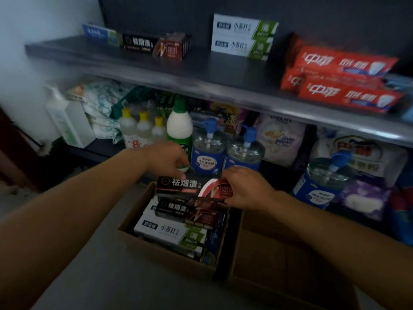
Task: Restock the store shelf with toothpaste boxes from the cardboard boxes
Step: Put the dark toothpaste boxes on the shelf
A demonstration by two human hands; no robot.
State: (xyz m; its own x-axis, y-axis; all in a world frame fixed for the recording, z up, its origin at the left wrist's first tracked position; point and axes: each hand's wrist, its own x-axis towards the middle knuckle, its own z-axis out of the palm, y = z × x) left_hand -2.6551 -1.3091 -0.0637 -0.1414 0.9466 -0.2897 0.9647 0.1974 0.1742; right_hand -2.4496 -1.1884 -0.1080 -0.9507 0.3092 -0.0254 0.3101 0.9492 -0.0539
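Landmark: the open cardboard box [169, 249] on the floor below me. To its right, touching or nearly so, sits a second cardboard box [274, 262]; looks empty, but its inside is dim, so I can't be sure.

Inside the landmark box: a white-and-green toothpaste box [169, 231] lies on top at the near side, more black ones [190, 209] behind it, stacked loose and crooked.

Over the far rim of the box I hold one black-and-red toothpaste box [192, 186] level, lifted clear of the stack. My left hand [169, 159] pinches its far left edge with fingertips only. My right hand [245, 189] wraps round its right end, thumb on the front. Hands are apart, one at each end.

Risks, as I judge them:
- the left grip is thin; a quick swing upward may let that end drop back into the box.
- just beyond the box stand a green-and-white bottle [180, 128] and blue pump bottles [209, 151]; my left knuckles are close, so a straight lift could knock one over.
- the grey shelf edge [223, 95] overhangs well above and beyond the box; rising too near could hit it.
- up on that shelf the matching black boxes [154, 44] sit far left; a careless push could shove them or the white-green pair [243, 35].
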